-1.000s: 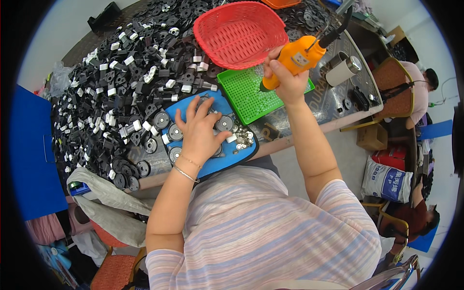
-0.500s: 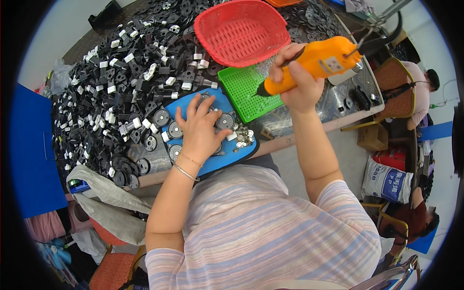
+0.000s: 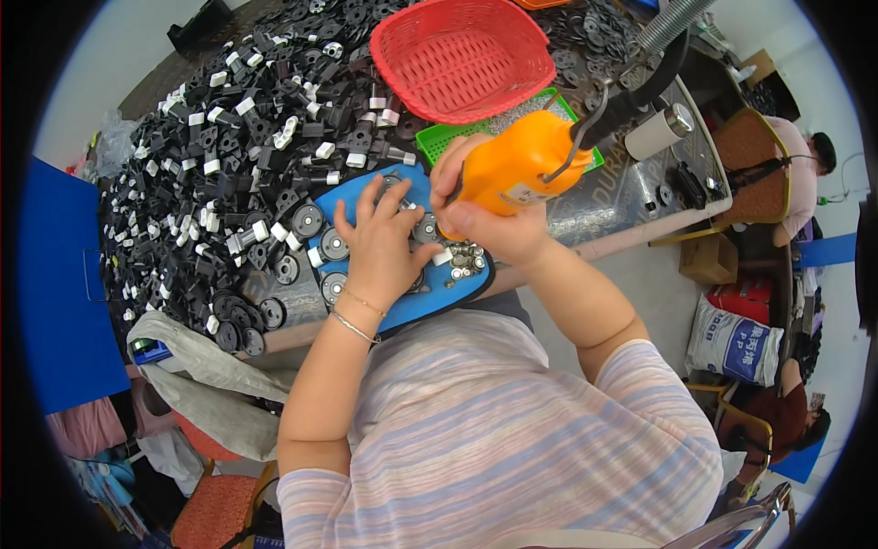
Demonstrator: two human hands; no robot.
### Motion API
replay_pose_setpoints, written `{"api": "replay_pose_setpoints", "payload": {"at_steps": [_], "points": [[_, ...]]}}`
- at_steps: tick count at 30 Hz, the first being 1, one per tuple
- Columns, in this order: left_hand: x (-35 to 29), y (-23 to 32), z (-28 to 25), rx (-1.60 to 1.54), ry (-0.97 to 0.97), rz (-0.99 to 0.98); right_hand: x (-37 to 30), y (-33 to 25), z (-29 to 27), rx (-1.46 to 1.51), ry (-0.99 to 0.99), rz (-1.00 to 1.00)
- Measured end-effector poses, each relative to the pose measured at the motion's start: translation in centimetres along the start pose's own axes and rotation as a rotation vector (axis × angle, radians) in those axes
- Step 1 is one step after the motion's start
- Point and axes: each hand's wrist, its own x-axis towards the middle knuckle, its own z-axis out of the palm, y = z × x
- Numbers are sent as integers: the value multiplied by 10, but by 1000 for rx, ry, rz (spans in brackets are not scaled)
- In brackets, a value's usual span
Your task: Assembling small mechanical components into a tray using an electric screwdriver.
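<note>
My right hand [image 3: 498, 220] is wrapped round an orange electric screwdriver [image 3: 526, 156], which now slants down over the blue mat [image 3: 402, 316]. Its tip is hidden behind my hand, close to a dark round wheel [image 3: 426, 229]. On the mat, my left hand [image 3: 375, 245] lies palm down with fingers spread across several such wheels, partly covering them. Another wheel [image 3: 333, 243] shows by its fingers. Beside my left thumb are a small white piece [image 3: 442, 257] and a cluster of small shiny metal parts [image 3: 467, 262].
A large heap of black and white plastic parts [image 3: 219, 169] covers the table's left. Behind the mat stand a red basket [image 3: 439, 108] and a green basket [image 3: 433, 139] holding small silvery pieces. A black cable [image 3: 649, 87] hangs from above. A pale bottle [image 3: 651, 135] lies at right.
My right hand has brought the screwdriver left and nearer, from over the green basket to above the wheels on the mat. My left hand has stayed put.
</note>
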Motion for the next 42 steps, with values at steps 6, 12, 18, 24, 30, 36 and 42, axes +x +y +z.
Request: {"api": "replay_pose_setpoints", "payload": {"at_steps": [6, 12, 18, 24, 30, 36, 42], "points": [[0, 1, 1, -5, 23, -6, 6, 3, 1, -96, -131, -18], [1, 2, 0, -21, 4, -16, 10, 4, 4, -77, -164, -57], [2, 1, -4, -26, -19, -23, 21, -9, -3, 74, -185, -39], [-1, 2, -4, 11, -38, -25, 32, -25, -48, -131, 141, -236], [1, 4, -6, 30, -57, -35, 26, -4, -70, -171, 296, -182], [1, 3, -5, 22, -58, -43, 27, 2, -72, -189, 290, -227], [2, 4, -5, 16, -71, -57, 29, 2, -78, -197, 271, -234]]}}
